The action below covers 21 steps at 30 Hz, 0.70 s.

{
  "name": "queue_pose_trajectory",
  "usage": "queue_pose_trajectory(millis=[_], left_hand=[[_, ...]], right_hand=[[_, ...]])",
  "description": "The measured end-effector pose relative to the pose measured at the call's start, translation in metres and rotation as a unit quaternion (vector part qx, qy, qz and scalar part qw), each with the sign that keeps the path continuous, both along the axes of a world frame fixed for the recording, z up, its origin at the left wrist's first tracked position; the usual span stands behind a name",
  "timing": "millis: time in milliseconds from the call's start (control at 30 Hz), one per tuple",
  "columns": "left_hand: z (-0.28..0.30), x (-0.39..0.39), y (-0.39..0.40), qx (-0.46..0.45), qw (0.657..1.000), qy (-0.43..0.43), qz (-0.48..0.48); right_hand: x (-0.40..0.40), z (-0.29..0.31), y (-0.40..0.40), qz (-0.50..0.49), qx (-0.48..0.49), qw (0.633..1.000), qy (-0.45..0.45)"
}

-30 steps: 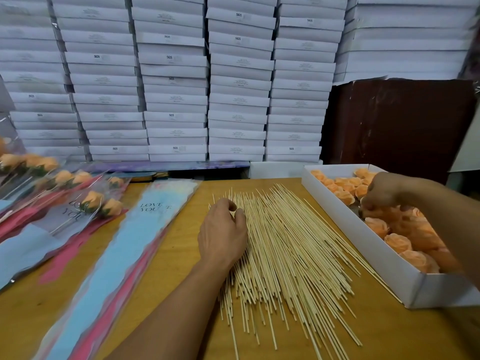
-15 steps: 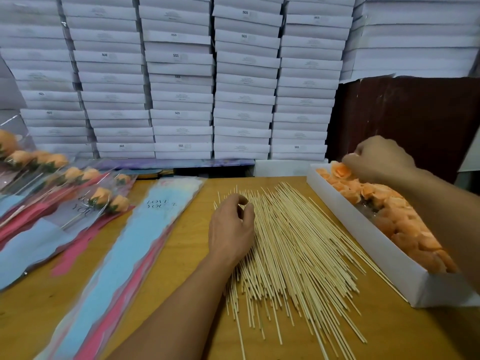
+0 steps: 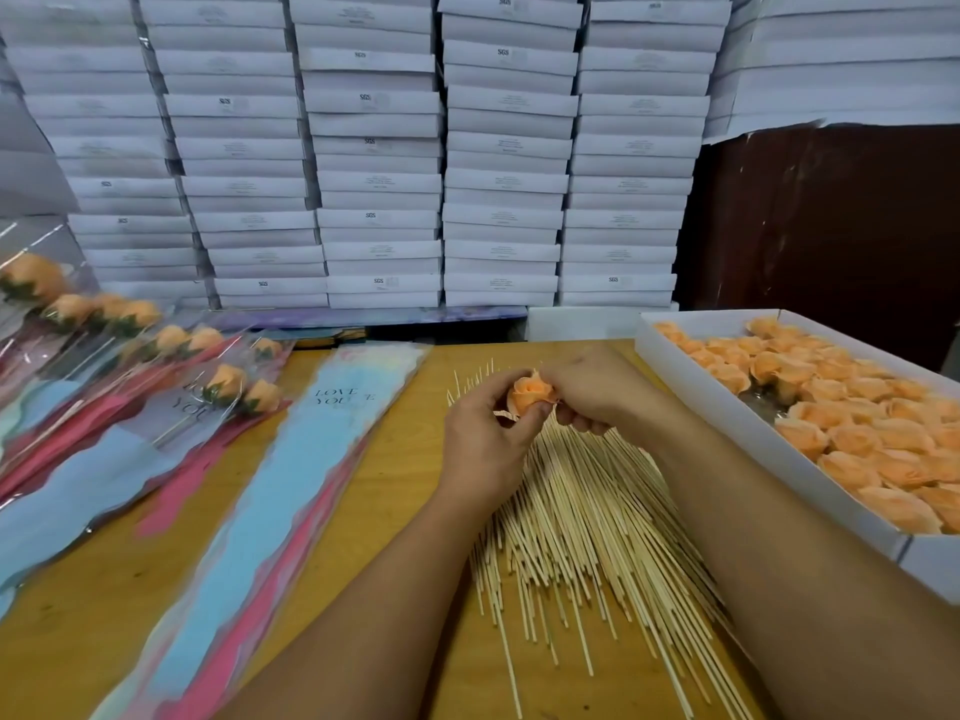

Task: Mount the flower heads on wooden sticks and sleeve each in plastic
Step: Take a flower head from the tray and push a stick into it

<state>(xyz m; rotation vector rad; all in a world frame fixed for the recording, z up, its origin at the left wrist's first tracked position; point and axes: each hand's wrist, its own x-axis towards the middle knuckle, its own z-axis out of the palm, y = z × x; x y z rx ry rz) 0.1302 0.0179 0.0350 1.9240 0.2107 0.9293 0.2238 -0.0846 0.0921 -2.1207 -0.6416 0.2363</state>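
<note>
While we look down through the head camera, our left hand [image 3: 480,444] and right hand [image 3: 597,394] together pinch one peach flower head [image 3: 531,394], its petals spiralled like a rosebud, above the fanned wooden sticks [image 3: 587,522] on the desk [image 3: 156,589].

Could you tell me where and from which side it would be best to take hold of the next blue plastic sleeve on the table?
Probably at its wide printed end, coming from above and from the far edge. The blue plastic sleeve lies flat on a stack, tapering toward the person, and that wide end is likely its opening, so the top layer should peel off most easily there.
</note>
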Motion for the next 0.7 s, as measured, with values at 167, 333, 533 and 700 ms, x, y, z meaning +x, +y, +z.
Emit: queue_pose_trajectory(millis=[167, 333, 533, 700], left_hand=[[0.000, 0.003, 0.008, -0.028, 0.995, -0.017, 0.090], [0.000, 0.004, 0.008, -0.084, 0.991, -0.029, 0.097], [-0.001, 0.003, 0.009, -0.105, 0.991, -0.028, 0.084], [-0.001, 0.004, 0.012, -0.149, 0.985, -0.032, 0.082]], right_hand=[[0.005, -0.027, 0.011, -0.076, 0.009, 0.996, -0.038], [-0.002, -0.045, 0.023, -0.061, -0.213, 0.955, -0.198], [0.001, -0.047, 0.030, -0.094, -0.216, 0.950, -0.206], [0.005, -0.050, 0.028, -0.107, -0.177, 0.963, -0.172]])
